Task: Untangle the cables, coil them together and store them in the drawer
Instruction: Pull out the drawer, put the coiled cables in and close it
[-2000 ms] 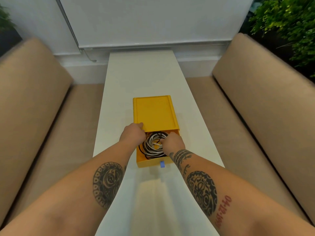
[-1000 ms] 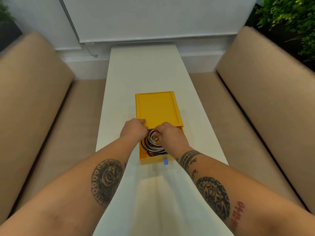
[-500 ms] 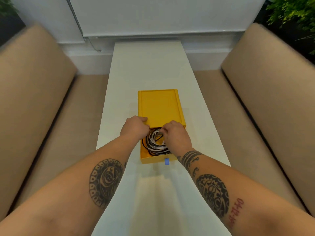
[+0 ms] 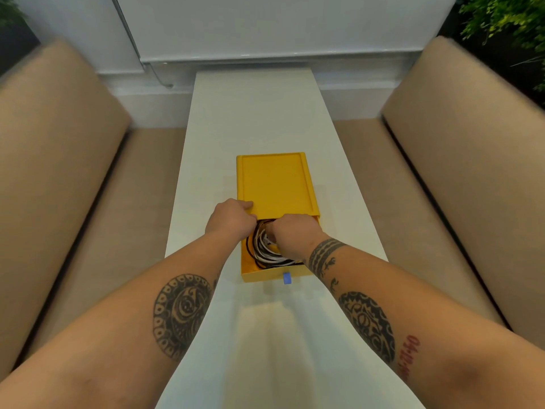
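A yellow box (image 4: 274, 184) is sitting on a long white surface (image 4: 256, 113), with its drawer (image 4: 265, 274) standing pulled out toward the near end. Coiled black and white cables (image 4: 262, 252) are lying inside the drawer. The left hand (image 4: 230, 218) is gripping the box's near left corner, while the right hand (image 4: 295, 234) is curling its fingers down onto the cables. A blue tab (image 4: 287, 278) is sticking out from the drawer's front.
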Tool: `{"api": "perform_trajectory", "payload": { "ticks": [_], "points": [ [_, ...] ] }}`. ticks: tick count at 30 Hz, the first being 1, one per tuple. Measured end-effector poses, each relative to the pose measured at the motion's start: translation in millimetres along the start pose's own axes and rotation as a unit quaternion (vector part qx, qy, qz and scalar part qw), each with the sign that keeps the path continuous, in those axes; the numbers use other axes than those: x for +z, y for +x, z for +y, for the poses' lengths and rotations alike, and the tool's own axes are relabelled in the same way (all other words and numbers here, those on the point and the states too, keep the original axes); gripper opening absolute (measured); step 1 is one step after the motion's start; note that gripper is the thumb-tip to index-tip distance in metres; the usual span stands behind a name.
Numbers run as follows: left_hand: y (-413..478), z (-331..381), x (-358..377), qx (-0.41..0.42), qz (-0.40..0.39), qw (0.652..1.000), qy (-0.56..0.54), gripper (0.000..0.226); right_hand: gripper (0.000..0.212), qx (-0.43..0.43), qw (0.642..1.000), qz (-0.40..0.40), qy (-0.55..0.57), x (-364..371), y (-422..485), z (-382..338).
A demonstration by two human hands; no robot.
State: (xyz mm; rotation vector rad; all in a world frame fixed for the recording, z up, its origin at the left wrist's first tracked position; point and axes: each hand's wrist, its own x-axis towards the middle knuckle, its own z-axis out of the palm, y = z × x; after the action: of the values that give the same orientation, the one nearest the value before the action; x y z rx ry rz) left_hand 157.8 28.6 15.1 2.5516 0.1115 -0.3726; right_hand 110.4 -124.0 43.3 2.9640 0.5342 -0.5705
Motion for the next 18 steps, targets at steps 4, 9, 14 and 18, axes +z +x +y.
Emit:
{"api": "perform_trajectory", "payload": {
  "ticks": [4,9,14,18],
  "points": [
    [-0.9,-0.2,-0.2,0.002,0.003,1.0,-0.001,0.048,0.012,0.019,0.999,0.032,0.027,9.2,2.3,1.5],
    [-0.6,-0.1,-0.7,0.002,0.005,1.0,-0.002,0.048,0.015,0.069,0.995,0.052,0.046,24.0,5.9,-0.3],
    [-3.4,0.4,0.1,0.002,0.009,1.0,0.005,0.048,0.022,0.131,0.987,0.053,0.082,27.9,12.6,-4.3],
    [-2.7,0.0,-0.8,-0.001,0.007,1.0,0.0,0.047,0.011,0.205,0.951,0.108,0.205,41.8,15.3,8.3]
  ]
}}
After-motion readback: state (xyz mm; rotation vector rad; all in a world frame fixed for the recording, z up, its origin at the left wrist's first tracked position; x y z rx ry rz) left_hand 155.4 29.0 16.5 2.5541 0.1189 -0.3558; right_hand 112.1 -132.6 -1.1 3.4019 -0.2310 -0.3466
